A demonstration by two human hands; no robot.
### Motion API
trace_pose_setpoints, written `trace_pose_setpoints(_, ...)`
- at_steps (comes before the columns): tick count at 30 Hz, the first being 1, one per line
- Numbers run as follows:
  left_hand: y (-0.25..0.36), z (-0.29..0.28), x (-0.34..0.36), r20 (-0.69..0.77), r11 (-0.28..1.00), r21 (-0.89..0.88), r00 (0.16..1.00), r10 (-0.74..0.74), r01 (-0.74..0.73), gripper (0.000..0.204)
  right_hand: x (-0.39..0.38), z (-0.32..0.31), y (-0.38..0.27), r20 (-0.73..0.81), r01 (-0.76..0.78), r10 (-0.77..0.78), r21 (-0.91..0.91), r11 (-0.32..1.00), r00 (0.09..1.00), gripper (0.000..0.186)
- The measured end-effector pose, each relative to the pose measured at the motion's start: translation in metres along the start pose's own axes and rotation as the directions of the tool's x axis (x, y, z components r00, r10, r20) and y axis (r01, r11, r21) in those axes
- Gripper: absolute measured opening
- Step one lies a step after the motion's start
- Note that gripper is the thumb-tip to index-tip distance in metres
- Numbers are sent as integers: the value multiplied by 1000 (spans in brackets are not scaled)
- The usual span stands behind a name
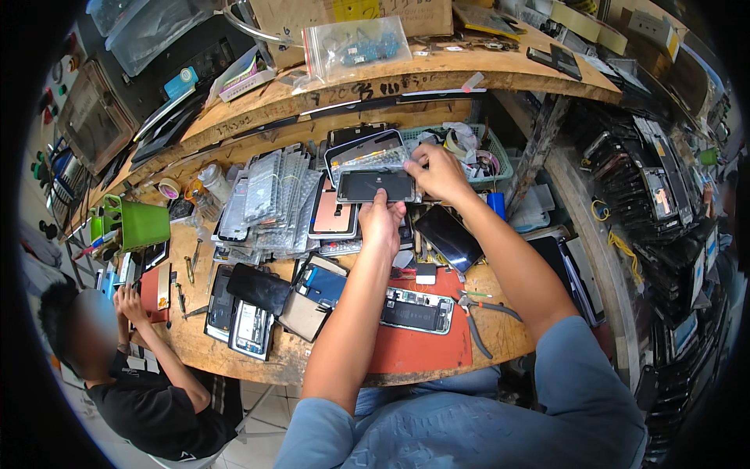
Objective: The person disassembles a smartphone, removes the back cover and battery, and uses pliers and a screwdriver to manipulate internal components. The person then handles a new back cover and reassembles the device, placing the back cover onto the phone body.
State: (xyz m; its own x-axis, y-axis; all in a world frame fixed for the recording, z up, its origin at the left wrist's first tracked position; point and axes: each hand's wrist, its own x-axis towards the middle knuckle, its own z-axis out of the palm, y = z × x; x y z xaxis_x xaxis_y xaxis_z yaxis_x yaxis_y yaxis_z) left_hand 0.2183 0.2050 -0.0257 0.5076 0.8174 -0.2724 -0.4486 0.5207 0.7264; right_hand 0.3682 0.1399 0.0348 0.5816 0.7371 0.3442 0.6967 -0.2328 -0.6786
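Note:
My left hand (382, 223) grips a dark phone screen panel (376, 186) from below, thumb on its face, raised over the cluttered bench. At the panel's upper right corner is my right hand (441, 173), fingers pinched together; what they hold, if anything, is too blurred to make out. Clear bubble wrap (373, 162) lies just behind the panel, close to the right fingertips. Below my forearms, an opened phone (417, 311) with its battery exposed rests on a red mat (422, 350).
Stacked bubble-wrap sleeves (269, 187) stand to the left, a green basket (500, 156) at the back right. Pliers (476, 328) lie beside the mat, a black phone (449, 237) above it. A co-worker (148, 391) sits at left. A wooden shelf (406, 76) overhangs the bench.

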Motion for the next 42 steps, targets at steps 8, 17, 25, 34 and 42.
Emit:
trace_pose_setpoints(8, -3, 19, 12, -162, 999, -33, 986, 35, -41, 34, 71, 34, 53, 242, -134, 64, 285, 949, 968, 42)
trace_pose_setpoints(17, 14, 15, 36, -107, 988, -152, 994, 22, -38, 29, 84, 41, 51, 343, -348, 219, 384, 855, 914, 35)
trace_pose_setpoints(25, 22, 26, 45, -180, 996, -40, 981, 77, -85, 26, 92, 20, 50, 599, -572, 151, 614, 545, 787, 20)
trace_pose_setpoints(34, 43, 27, 56, -95, 999, -52, 996, -2, -3, 34, 93, 24, 31, 622, -605, 173, 597, 528, 764, 41)
trace_pose_setpoints(42, 61, 30, 49, -140, 991, 131, 989, 40, -21, 45, 88, 29, 14, 508, -414, 111, 536, 736, 854, 34)
